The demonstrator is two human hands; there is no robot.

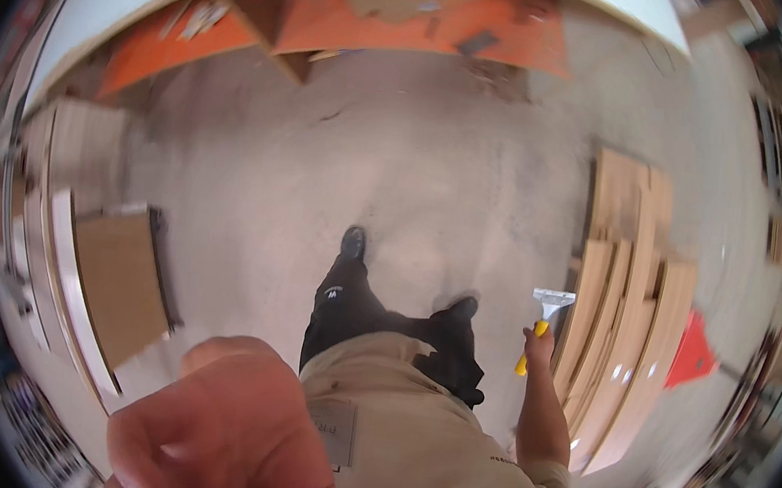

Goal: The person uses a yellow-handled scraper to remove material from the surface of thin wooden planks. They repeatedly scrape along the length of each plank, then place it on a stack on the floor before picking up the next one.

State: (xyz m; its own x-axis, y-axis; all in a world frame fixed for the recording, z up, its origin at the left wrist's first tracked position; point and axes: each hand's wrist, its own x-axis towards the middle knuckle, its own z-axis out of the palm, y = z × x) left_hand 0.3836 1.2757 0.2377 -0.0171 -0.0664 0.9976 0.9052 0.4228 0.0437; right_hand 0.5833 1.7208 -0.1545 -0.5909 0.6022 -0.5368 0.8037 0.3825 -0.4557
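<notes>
Close to the camera at the lower left, my left hand (224, 431) is raised with its palm showing. Its fingers are foreshortened and not clearly visible, so I cannot tell whether they are spread or closed. I see nothing in that palm. Out to the right, my right hand (539, 343) is closed around the yellow handle of a scraper (553, 300). The scraper's wide, flat metal head points away from me, beside stacked wooden boards (607, 314).
A white-topped workbench (616, 6) with an orange lower shelf (366, 27) holding loose bits stands ahead. Brown and white panels (120, 287) are at the left. Behind the boards at right is a red object (692, 352). My feet are on a grey concrete floor (323, 161).
</notes>
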